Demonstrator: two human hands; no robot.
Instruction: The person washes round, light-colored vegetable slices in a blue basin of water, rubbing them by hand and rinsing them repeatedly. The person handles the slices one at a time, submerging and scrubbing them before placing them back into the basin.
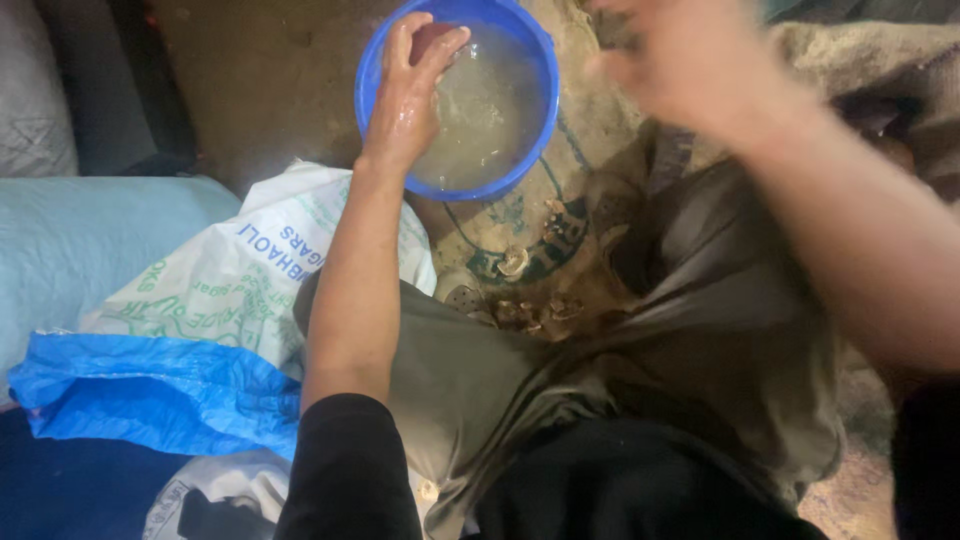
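Gripping the upright, round blue bowl [530, 60] rim, left hand [405, 100] curls; right hand [690, 60] blurred, unclear.

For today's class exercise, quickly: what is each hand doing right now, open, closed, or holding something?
Left hand: wet, fingers hooked over the rim of the blue bowl of cloudy water.
Right hand: raised, blurred; cannot be told.

bowl [520, 60] on sack [590, 215], bag [230, 270] left
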